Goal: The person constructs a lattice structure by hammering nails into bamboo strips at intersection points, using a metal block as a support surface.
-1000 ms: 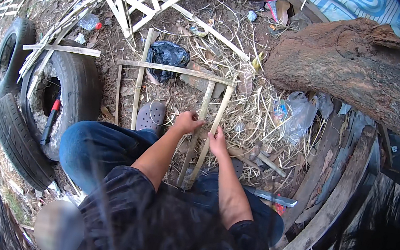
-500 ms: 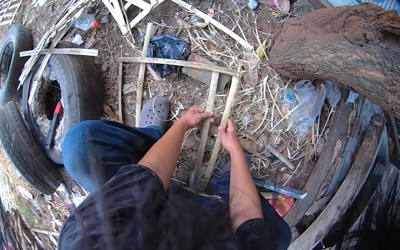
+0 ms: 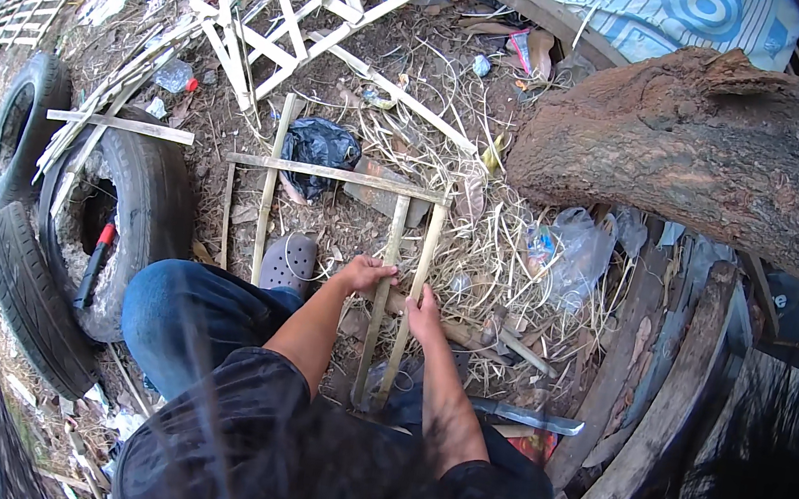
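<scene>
A bamboo frame lies in front of me, made of a long crosspiece (image 3: 338, 177) with several upright slats joined to it. My left hand (image 3: 364, 273) pinches the inner right slat (image 3: 375, 322) about midway along. Just right of it, my right hand (image 3: 424, 315) has its fingers around the outer right slat (image 3: 426, 253). The lower ends of these two slats come close together near my lap. Farther left, another upright slat (image 3: 269, 192) crosses the crosspiece beside my grey clog (image 3: 288, 261).
A thick log (image 3: 687, 136) fills the far right. Old tyres (image 3: 159, 198) stand left, one with a red-and-black-handled tool (image 3: 95, 265) in it. A long blade (image 3: 529, 417) lies near my right forearm. Bamboo lattice (image 3: 294, 19), a black plastic bag (image 3: 321, 153) and shavings lie ahead.
The view has tilted up, showing more of the lattice and a blue patterned sheet at the far edge. Both hands stay on the same two slats, with little visible movement against the frame.
</scene>
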`<action>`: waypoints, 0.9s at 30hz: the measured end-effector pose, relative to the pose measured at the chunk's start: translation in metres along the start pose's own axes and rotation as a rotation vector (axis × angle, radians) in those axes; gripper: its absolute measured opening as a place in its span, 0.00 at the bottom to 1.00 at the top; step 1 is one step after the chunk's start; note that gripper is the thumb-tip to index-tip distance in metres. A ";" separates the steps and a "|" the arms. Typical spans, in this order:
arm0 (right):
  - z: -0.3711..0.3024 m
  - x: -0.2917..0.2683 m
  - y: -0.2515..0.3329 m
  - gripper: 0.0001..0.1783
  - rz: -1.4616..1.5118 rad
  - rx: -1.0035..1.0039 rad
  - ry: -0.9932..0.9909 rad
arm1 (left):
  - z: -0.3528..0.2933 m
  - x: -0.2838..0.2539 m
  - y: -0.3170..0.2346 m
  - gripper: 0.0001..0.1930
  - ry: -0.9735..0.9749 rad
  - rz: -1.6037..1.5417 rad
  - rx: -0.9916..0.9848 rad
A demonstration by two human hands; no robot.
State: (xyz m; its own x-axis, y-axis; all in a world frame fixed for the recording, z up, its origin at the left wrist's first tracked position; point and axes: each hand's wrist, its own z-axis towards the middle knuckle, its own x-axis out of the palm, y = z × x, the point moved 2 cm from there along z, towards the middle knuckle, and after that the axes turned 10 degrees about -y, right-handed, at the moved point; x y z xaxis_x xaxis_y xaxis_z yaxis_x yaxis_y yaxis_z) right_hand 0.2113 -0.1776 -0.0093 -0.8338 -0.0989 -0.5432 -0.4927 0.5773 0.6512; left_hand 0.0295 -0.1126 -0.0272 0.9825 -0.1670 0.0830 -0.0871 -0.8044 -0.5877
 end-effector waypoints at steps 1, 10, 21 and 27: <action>0.001 0.001 0.001 0.29 0.003 -0.001 0.000 | -0.001 -0.001 0.001 0.14 -0.005 -0.025 -0.006; 0.016 0.003 -0.022 0.27 0.100 0.037 0.063 | 0.006 0.001 -0.006 0.13 0.187 -0.121 -0.068; 0.008 0.003 -0.011 0.25 0.141 0.002 0.051 | 0.022 -0.006 -0.003 0.13 0.310 -0.059 -0.101; 0.006 0.005 -0.007 0.25 0.142 0.025 0.052 | 0.028 -0.015 0.005 0.12 0.290 0.028 -0.006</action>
State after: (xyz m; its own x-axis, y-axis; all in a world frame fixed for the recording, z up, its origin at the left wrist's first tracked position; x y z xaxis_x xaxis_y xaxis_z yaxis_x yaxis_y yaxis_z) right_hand 0.2117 -0.1774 -0.0198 -0.9067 -0.0566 -0.4179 -0.3631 0.6087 0.7054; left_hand 0.0185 -0.0983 -0.0537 0.8916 -0.3444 0.2939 -0.1154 -0.8005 -0.5881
